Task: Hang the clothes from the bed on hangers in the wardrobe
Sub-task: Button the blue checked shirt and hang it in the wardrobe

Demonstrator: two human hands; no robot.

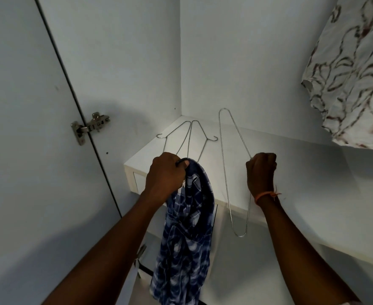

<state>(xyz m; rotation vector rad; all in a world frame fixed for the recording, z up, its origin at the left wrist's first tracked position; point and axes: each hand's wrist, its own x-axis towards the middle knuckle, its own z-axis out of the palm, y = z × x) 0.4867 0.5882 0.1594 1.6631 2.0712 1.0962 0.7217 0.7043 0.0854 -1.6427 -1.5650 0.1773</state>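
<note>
I have my left hand (166,175) clenched round the collar end of the blue checked shirt (186,234), which hangs straight down below that fist, in front of the white shelf (291,164) edge. My right hand (261,172) is closed on the middle of a wire hanger (225,172); one long arm of it runs up and away from the knuckles, the other loops down past the wrist and over the shelf lip. Two spare hangers (190,139) lie flat on the shelf just beyond my left hand, and a patterned white garment (352,73) already hangs up and to the right of my right hand. To do this well, I reckon I should bring the hanger across to the shirt, open the collar with the left thumb, and feed one wire shoulder in at a time, keeping the hook free of the fabric
</note>
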